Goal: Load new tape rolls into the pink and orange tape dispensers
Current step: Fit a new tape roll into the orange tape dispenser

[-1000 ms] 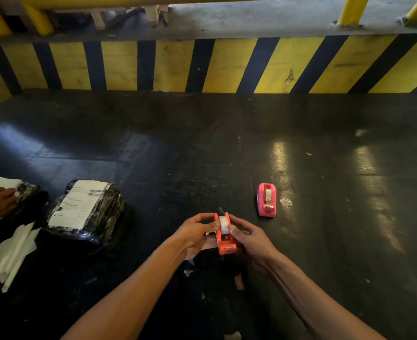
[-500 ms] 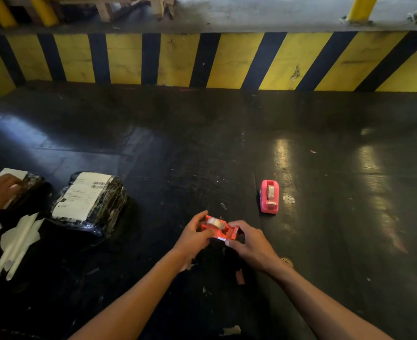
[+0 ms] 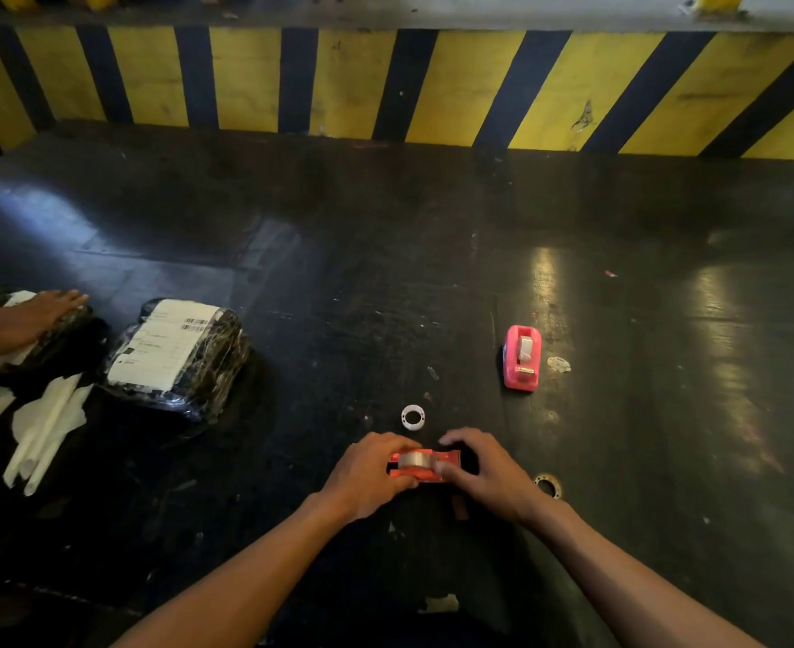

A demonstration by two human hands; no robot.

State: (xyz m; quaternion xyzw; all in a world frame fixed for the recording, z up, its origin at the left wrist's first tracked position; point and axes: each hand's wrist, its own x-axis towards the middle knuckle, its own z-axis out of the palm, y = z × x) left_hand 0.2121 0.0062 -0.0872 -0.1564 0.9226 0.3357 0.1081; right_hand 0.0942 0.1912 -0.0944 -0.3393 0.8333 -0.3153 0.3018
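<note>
Dark, scuffed flooring (image 3: 386,273) runs back to a yellow-and-black striped kerb (image 3: 386,81), with wide bare stretches ahead and to the right. Near the bottom centre the orange tape dispenser (image 3: 425,466) lies on its side with a clear tape roll (image 3: 415,459) showing on it; the left hand (image 3: 371,474) grips its left end, fingers curled over the top, and the right hand (image 3: 484,470) clasps its right end, thumb against the roll. Just beyond the hands one white ring-shaped core (image 3: 413,417) lies flat on the floor. Farther back and right, well apart, the pink tape dispenser (image 3: 520,358) stands upright with a roll seated inside. One metal ring (image 3: 547,485) lies just beside the right wrist. At the left, one black wrapped parcel (image 3: 184,355) carries a white shipping label (image 3: 163,346) with a barcode, its text too small to read; white paper strips (image 3: 44,427) lie before it. Another person's hand (image 3: 16,320) rests flat on a second parcel (image 3: 58,329) at the left edge.
</note>
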